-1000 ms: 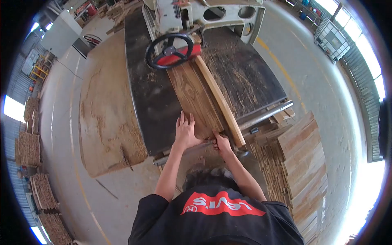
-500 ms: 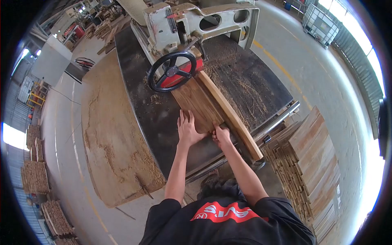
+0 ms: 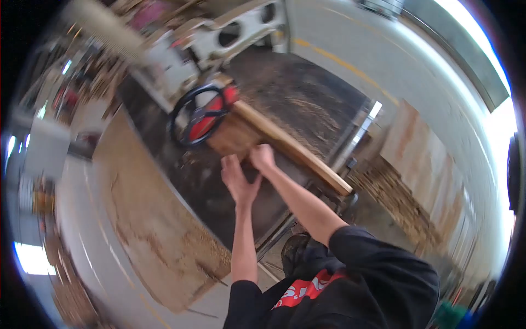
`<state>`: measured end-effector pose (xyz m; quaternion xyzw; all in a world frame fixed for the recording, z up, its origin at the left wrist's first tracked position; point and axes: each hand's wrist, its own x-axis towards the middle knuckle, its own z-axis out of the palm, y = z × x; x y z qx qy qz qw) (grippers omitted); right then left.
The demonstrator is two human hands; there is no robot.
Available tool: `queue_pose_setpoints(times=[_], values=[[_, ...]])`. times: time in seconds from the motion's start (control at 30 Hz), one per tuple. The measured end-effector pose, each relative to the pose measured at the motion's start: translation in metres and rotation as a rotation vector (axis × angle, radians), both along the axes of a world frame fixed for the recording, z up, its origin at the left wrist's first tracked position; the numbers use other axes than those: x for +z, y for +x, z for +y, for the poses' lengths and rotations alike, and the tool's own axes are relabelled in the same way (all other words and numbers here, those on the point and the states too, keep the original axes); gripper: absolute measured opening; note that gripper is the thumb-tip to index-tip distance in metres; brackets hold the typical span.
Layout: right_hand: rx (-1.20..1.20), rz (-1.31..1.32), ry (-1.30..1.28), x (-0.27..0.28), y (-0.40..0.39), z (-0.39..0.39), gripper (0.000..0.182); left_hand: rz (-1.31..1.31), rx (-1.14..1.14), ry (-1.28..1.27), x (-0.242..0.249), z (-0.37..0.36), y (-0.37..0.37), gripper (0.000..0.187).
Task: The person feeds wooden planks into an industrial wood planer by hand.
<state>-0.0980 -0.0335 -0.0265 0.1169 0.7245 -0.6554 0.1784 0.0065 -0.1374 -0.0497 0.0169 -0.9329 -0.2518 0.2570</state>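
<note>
A brown wooden board (image 3: pixel 234 135) lies on the dark machine table (image 3: pixel 211 189), its far end by the red guard (image 3: pixel 204 123) and black handwheel (image 3: pixel 192 116). My left hand (image 3: pixel 239 181) is at the board's near left corner, fingertips near its edge and thumb spread apart. My right hand (image 3: pixel 262 156) is closed at the near right edge of the board, its fingers curled and partly hidden. Along the board's right side runs a long light wooden fence (image 3: pixel 296 148). Motion blurs the view.
A pale machine body (image 3: pixel 170 63) stands behind the handwheel. Shavings lie on the table right of the fence. A dusty wooden sheet (image 3: pixel 148 219) is on the left. Stacked boards (image 3: pixel 424 164) stand on the right.
Both hands have moved forward, toward the handwheel, and the board has slid the same way, with less of it showing. The camera view has shifted and blurred.
</note>
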Motion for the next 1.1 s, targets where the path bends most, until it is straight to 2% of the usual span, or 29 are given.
queue_pose_setpoints(times=[0.03, 0.07, 0.17, 0.2, 0.27, 0.3, 0.37, 0.43, 0.47, 0.5, 0.53, 0.57, 0.6, 0.67, 0.7, 0.73, 0.77, 0.87, 0.97, 1.07, 1.1], values=[[0.028, 0.153, 0.14, -0.017, 0.0, -0.005, 0.042, -0.01, 0.038, 0.001, 0.011, 0.004, 0.001, 0.111], [-0.084, 0.225, 0.109, -0.045, -0.002, -0.018, 0.041, -0.051, 0.033, 0.037, 0.023, 0.006, -0.001, 0.101], [0.042, 0.382, 0.078, -0.039, 0.038, 0.011, 0.037, 0.134, -0.031, -0.079, -0.017, -0.008, -0.001, 0.104], [0.068, 0.441, 0.136, -0.032, 0.058, 0.026, 0.039, 0.089, -0.047, -0.063, -0.011, -0.005, 0.0, 0.106], [0.176, 0.516, -0.036, -0.029, 0.096, 0.066, 0.037, 0.038, -0.047, -0.065, -0.013, -0.005, 0.0, 0.111], [0.236, 0.487, -0.029, -0.005, 0.119, 0.095, 0.035, 0.052, -0.075, -0.069, -0.012, -0.006, -0.001, 0.112], [0.467, 0.492, 0.166, 0.011, 0.144, 0.154, 0.031, 0.071, -0.109, -0.077, -0.01, -0.006, -0.003, 0.115], [0.484, 0.544, 0.2, 0.015, 0.155, 0.206, 0.026, 0.061, -0.054, -0.096, -0.015, -0.005, -0.005, 0.116], [0.439, 0.699, 0.152, 0.0, 0.153, 0.229, 0.022, 0.054, -0.026, -0.108, -0.017, -0.006, -0.005, 0.116], [0.307, 0.692, 0.09, 0.027, 0.155, 0.261, 0.02, 0.02, 0.017, -0.156, -0.022, -0.006, -0.004, 0.111], [0.257, 0.636, 0.165, 0.047, 0.154, 0.293, 0.019, -0.022, 0.048, -0.187, -0.023, -0.001, 0.0, 0.109], [0.111, 0.528, 0.014, 0.043, 0.149, 0.316, 0.02, -0.063, 0.079, -0.219, -0.021, 0.005, 0.002, 0.107], [-0.003, 0.437, 0.108, 0.04, 0.142, 0.342, 0.019, -0.101, 0.117, -0.248, -0.018, 0.013, 0.006, 0.105], [-0.312, 0.458, 0.272, 0.016, 0.129, 0.389, 0.019, -0.098, 0.065, -0.288, -0.012, 0.032, 0.012, 0.093], [-0.442, 0.416, 0.267, -0.009, 0.118, 0.414, 0.02, -0.098, 0.069, -0.29, -0.009, 0.044, 0.014, 0.088], [-0.547, 0.329, 0.286, -0.025, 0.108, 0.437, 0.024, -0.097, 0.072, -0.294, -0.006, 0.053, 0.016, 0.083], [-0.596, 0.319, 0.457, -0.04, 0.096, 0.462, 0.03, -0.062, 0.076, -0.272, -0.008, 0.057, 0.016, 0.079], [-0.254, -0.039, 0.97, -0.05, 0.063, 0.527, 0.07, -0.009, 0.118, -0.202, -0.027, 0.087, 0.024, 0.069], [-0.161, -0.257, 1.069, -0.096, 0.015, 0.573, 0.097, -0.04, 0.244, -0.179, -0.027, 0.125, 0.033, 0.06], [-0.25, -0.284, 1.118, -0.122, -0.023, 0.599, 0.107, -0.067, 0.39, -0.132, -0.033, 0.143, 0.039, 0.058], [-0.272, -0.38, 1.039, -0.135, -0.037, 0.606, 0.127, -0.06, 0.393, -0.135, -0.028, 0.149, 0.039, 0.058]])
